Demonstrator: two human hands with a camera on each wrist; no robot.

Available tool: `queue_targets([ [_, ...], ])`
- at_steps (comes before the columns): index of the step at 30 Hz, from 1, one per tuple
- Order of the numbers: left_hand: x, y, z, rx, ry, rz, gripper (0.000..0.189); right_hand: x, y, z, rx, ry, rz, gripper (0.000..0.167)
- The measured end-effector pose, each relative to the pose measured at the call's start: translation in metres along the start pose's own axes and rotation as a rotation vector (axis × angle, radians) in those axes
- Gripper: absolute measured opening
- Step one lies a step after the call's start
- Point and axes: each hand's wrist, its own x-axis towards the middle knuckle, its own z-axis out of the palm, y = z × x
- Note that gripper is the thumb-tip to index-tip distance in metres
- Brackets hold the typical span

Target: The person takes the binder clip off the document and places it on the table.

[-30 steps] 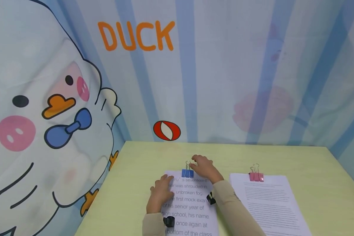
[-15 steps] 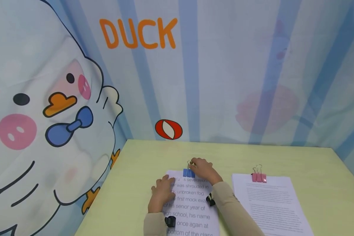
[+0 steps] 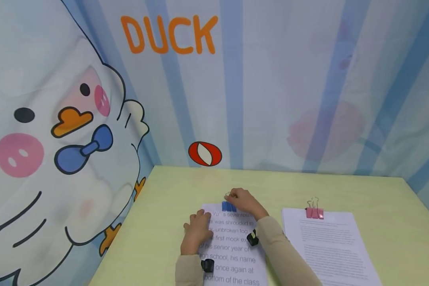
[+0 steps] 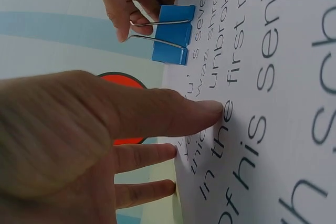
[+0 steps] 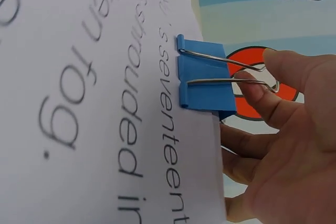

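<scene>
A blue binder clip [image 3: 228, 206] sits on the top edge of a large-print paper stack [image 3: 232, 258]. My right hand [image 3: 249, 204] pinches the clip's wire handle between thumb and index finger, and the other fingers are by the stack's top edge in the right wrist view. In that view both silver handles [image 5: 226, 60] stick out from the clip toward the fingertips. My left hand [image 3: 197, 230] rests on the stack's left edge with its fingers extended. Its thumb [image 4: 194, 116] lies flat across the printed text, while two fingertips touch the paper's edge in the left wrist view.
Right of my right sleeve lies a second paper stack [image 3: 329, 246] in smaller print, with a pink binder clip [image 3: 314, 213] at its top. Both stacks lie on a pale yellow table [image 3: 157, 222]. A blue-striped curtain [image 3: 271, 79] with a duck print hangs behind it.
My right hand has come down from beside the blue clip and its fingers have closed on the wire handle. The left hand has stayed on the paper.
</scene>
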Motion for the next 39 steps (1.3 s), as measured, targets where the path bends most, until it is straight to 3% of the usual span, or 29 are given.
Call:
queue_targets([
  [3, 0.003, 0.001, -0.001, 0.002, -0.001, -0.005, 0.053, 0.002, -0.004, -0.002, 0.034, 0.010, 0.019, 0.025],
  [8, 0.004, 0.002, -0.002, -0.014, -0.005, -0.012, 0.054, 0.003, -0.007, -0.005, 0.040, 0.016, 0.067, 0.051],
  [13, 0.004, 0.001, -0.002, -0.014, 0.002, -0.002, 0.054, 0.003, -0.005, -0.005, 0.041, -0.002, 0.102, 0.060],
  [22, 0.004, -0.003, -0.004, 0.013, 0.000, 0.018, 0.052, 0.009, -0.005, -0.008, 0.017, -0.016, 0.075, 0.055],
  [39, 0.002, -0.002, -0.002, -0.047, 0.004, -0.012, 0.054, 0.013, -0.007, -0.012, -0.013, -0.011, 0.054, 0.039],
])
